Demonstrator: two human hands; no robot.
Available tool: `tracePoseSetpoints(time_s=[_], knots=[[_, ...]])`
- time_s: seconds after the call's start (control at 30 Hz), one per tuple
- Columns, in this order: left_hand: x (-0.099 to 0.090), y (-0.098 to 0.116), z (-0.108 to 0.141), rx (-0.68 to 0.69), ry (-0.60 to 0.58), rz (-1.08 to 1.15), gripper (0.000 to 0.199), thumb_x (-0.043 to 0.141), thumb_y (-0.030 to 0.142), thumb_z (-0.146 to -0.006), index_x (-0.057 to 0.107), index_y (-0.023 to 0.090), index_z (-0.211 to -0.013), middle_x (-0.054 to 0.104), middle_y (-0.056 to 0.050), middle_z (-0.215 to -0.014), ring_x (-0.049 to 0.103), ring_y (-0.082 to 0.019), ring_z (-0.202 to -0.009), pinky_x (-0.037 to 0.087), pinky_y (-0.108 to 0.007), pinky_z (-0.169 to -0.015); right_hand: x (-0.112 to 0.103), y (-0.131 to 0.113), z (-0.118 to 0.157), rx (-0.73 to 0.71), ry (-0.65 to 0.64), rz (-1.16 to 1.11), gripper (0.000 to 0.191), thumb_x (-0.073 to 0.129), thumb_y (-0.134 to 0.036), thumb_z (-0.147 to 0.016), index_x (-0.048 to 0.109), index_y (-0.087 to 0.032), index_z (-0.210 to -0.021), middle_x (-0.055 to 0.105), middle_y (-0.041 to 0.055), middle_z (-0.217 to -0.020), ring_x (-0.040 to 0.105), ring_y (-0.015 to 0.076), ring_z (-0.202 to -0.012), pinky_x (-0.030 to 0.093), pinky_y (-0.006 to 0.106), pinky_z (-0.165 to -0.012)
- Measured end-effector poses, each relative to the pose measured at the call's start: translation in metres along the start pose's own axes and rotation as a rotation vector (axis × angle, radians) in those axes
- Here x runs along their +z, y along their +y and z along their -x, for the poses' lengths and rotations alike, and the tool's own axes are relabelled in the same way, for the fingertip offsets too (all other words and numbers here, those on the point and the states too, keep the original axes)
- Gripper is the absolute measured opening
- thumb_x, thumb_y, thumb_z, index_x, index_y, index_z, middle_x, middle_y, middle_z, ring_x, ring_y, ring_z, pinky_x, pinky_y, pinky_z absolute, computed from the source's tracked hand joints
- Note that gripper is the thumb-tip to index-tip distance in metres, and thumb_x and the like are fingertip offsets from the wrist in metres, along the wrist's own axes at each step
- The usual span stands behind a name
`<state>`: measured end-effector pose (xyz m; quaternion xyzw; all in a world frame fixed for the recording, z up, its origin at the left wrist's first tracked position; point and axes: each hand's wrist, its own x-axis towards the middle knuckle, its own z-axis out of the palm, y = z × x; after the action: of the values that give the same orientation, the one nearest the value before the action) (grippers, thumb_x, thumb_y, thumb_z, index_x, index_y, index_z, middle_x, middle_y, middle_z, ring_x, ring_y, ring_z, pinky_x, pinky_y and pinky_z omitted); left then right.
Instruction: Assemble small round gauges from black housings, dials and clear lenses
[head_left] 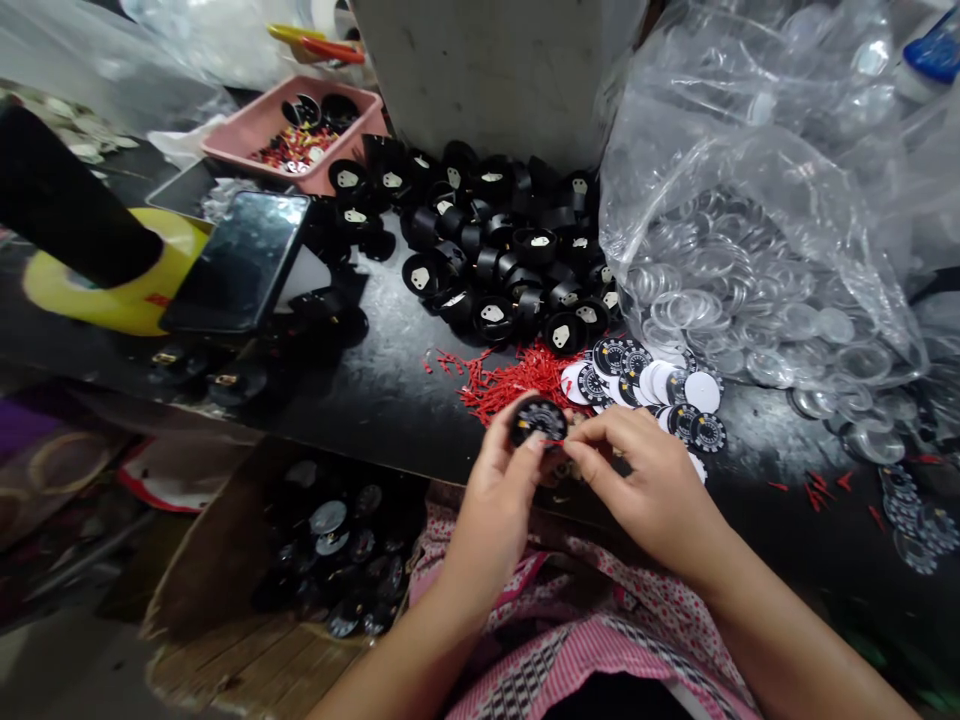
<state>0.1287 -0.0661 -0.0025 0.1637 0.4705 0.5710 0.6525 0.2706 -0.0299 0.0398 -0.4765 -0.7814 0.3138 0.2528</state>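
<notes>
My left hand (pixel 504 480) grips a round black gauge (pixel 538 420) whose printed dial faces up, with the thumb at its lower edge. Pinched in the fingertips of my right hand (pixel 637 470) is a small red pointer needle (pixel 553 442), lying across the lower edge of the dial. Just beyond my hands spreads a pile of red needles (pixel 510 380). Beside it lie loose dial discs (pixel 636 362), some showing black printed faces and others white backs. Farther back sit many black gauge housings (pixel 491 312) with pale metal plates.
A plastic bag of clear lenses (pixel 705 300) covers the right of the table. To the left are a phone (pixel 236 262), a yellow tape roll (pixel 90 295) and a pink tray (pixel 300 150). A cardboard box (pixel 217 620) of gauges stands below the table edge.
</notes>
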Motion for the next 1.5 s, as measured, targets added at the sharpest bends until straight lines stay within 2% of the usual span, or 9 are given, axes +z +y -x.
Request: tracePoseSetpoints(time_s=[0.2,0.43,0.63,0.9,0.97,1.07,1.2,1.4,1.5], knots=[[0.003,-0.005,0.004,0.050,-0.072,-0.213,0.032,0.063,0.033,-0.090,0.063,0.031,-0.123,0.066,-0.002,-0.129,0.061,-0.022,-0.121,0.044,-0.036,-0.107,-0.003,-0.003,-0.002,0.058,-0.036,0.060,0.012,0.057,-0.018,-0.094,0.062,-0.019,-0.084,0.064,0.0007,-0.081,0.057,0.0173,-0.078,0.035,0.035,-0.076],[0.002,0.004,0.008,0.114,-0.115,-0.349,0.025,0.061,0.032,-0.092,0.063,0.027,-0.116,0.070,-0.001,-0.118,0.065,-0.017,-0.108,0.049,-0.029,-0.097,-0.008,-0.004,0.001,0.072,-0.047,-0.026,0.015,0.059,-0.017,-0.093,0.061,-0.020,-0.079,0.063,-0.0018,-0.076,0.055,0.0152,-0.074,0.036,0.032,-0.073],[0.002,0.002,0.008,0.208,-0.072,-0.452,0.020,0.061,0.026,-0.090,0.062,0.024,-0.109,0.072,0.001,-0.102,0.067,-0.014,-0.098,0.052,-0.025,-0.089,-0.005,-0.008,0.004,0.089,-0.049,0.016,0.016,0.057,-0.015,-0.093,0.058,-0.018,-0.077,0.061,-0.0013,-0.075,0.055,0.0148,-0.072,0.036,0.031,-0.071],[-0.001,0.000,0.008,0.257,0.010,-0.555,0.022,0.062,0.018,-0.085,0.066,0.025,-0.106,0.074,0.002,-0.099,0.069,-0.015,-0.094,0.052,-0.026,-0.087,0.004,-0.007,0.006,0.130,-0.037,0.037,0.020,0.059,-0.012,-0.090,0.053,-0.019,-0.072,0.059,-0.0024,-0.068,0.052,0.0135,-0.064,0.035,0.028,-0.063],[-0.001,0.002,0.007,0.217,-0.012,-0.517,0.022,0.063,0.020,-0.086,0.067,0.025,-0.107,0.074,0.001,-0.104,0.069,-0.016,-0.099,0.052,-0.027,-0.091,0.002,-0.006,0.005,0.146,-0.040,0.024,0.021,0.060,-0.014,-0.089,0.053,-0.019,-0.070,0.057,-0.0034,-0.065,0.051,0.0127,-0.060,0.035,0.028,-0.061],[-0.001,0.007,0.005,0.024,-0.112,-0.314,0.028,0.063,0.027,-0.089,0.065,0.026,-0.117,0.072,-0.003,-0.118,0.066,-0.021,-0.110,0.050,-0.032,-0.098,-0.004,-0.004,0.003,0.097,-0.038,0.008,0.021,0.060,-0.017,-0.090,0.055,-0.020,-0.069,0.056,-0.0025,-0.066,0.051,0.0127,-0.061,0.036,0.027,-0.059],[-0.003,0.012,0.004,-0.159,-0.179,-0.118,0.043,0.067,0.028,-0.087,0.060,0.026,-0.129,0.066,-0.006,-0.133,0.060,-0.025,-0.124,0.047,-0.037,-0.105,-0.006,0.000,0.001,-0.121,0.025,0.095,0.011,0.054,-0.014,-0.093,0.065,-0.015,-0.095,0.064,0.0042,-0.083,0.057,0.0164,-0.075,0.042,0.030,-0.069],[-0.003,0.003,0.008,-0.121,-0.055,-0.219,0.041,0.068,0.040,-0.086,0.067,0.030,-0.126,0.064,-0.004,-0.137,0.053,-0.028,-0.133,0.042,-0.040,-0.111,0.003,0.004,-0.005,-0.282,0.028,0.385,0.019,0.049,-0.012,-0.091,0.063,-0.013,-0.080,0.062,0.0060,-0.075,0.054,0.0200,-0.073,0.039,0.036,-0.071],[0.002,-0.001,0.010,-0.205,0.019,-0.125,0.037,0.070,0.046,-0.083,0.073,0.027,-0.114,0.070,-0.007,-0.127,0.060,-0.030,-0.125,0.050,-0.040,-0.104,0.006,-0.001,-0.007,-0.197,0.046,0.347,0.015,0.051,-0.010,-0.087,0.062,-0.014,-0.078,0.061,0.0041,-0.073,0.053,0.0178,-0.070,0.039,0.034,-0.070]])
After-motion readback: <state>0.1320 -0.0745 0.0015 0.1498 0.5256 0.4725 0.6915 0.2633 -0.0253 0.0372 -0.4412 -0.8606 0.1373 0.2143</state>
